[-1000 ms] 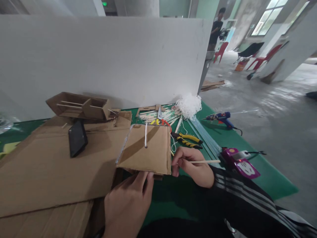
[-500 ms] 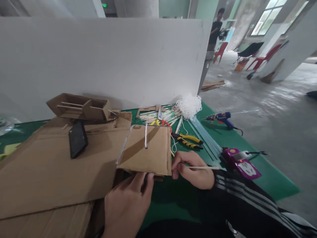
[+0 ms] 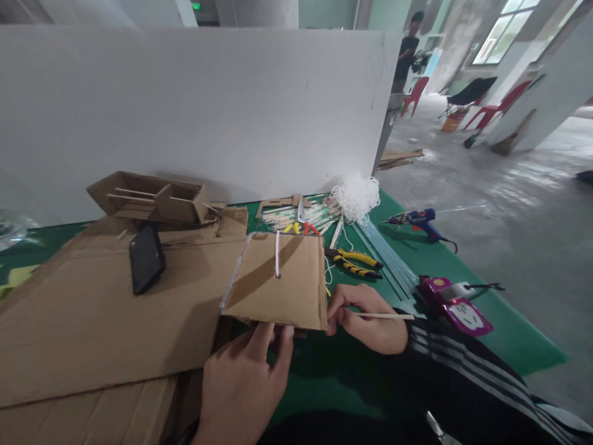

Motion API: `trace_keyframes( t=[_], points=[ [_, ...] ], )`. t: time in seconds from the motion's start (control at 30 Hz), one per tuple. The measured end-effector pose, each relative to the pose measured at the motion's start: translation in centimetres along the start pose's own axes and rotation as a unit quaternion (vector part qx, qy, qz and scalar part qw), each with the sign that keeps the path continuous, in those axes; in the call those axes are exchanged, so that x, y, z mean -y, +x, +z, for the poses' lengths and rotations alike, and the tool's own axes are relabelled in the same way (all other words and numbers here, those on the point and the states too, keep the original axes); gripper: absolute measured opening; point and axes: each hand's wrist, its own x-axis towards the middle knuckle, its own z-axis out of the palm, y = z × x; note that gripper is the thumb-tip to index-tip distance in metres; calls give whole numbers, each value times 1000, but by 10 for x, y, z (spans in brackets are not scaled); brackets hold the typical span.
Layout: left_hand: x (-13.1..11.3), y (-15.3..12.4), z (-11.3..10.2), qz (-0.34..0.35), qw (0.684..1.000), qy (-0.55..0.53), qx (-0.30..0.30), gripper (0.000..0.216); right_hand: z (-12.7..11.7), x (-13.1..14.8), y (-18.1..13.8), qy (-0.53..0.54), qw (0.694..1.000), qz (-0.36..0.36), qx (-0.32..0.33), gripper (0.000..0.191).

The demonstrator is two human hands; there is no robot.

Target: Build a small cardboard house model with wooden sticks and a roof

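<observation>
Movement has been kept slight over the last second: the small cardboard box (image 3: 278, 300) has been shifted a little to the right, and the right hand (image 3: 370, 334) has been lowered with the outer end of the thin wooden stick (image 3: 389, 316). By this, fitting or adjusting at the box's right side seems to be continued, with nothing yet released.

The box is held between the two hands, at the right edge of the large cardboard sheet (image 3: 115, 327); whether it is supported by the bench (image 3: 519, 334) cannot be told. The stick is gripped by the right fingers, its inner end hidden. The left hand (image 3: 248, 383) is set at the box's near edge; its fingertips are partly hidden, so whether they are closed on it cannot be told.

Counted on the bench are one long cardboard tray (image 3: 152, 201), one black device (image 3: 146, 259), one yellow-and-black pair of pliers (image 3: 354, 262), one glue gun (image 3: 419, 219), one purple power strip (image 3: 456, 309) and one white string tangle (image 3: 356, 198). The piled sticks (image 3: 282, 216) are too crowded to be counted.
</observation>
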Motion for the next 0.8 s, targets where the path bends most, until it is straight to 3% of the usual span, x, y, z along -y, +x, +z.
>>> trace_keyframes(
  t=[0.37,0.57,0.8],
  points=[
    [-2,8,-6,-3,995,90,52,40,-2,-2,2,49,998,25,16,13],
    [-2,4,4,-11,996,93,15,35,-1,-6,1,85,995,41,15,11],
    [-2,5,3,12,996,83,-15,43,2,-6,2,156,986,63,-6,11]
  ],
)
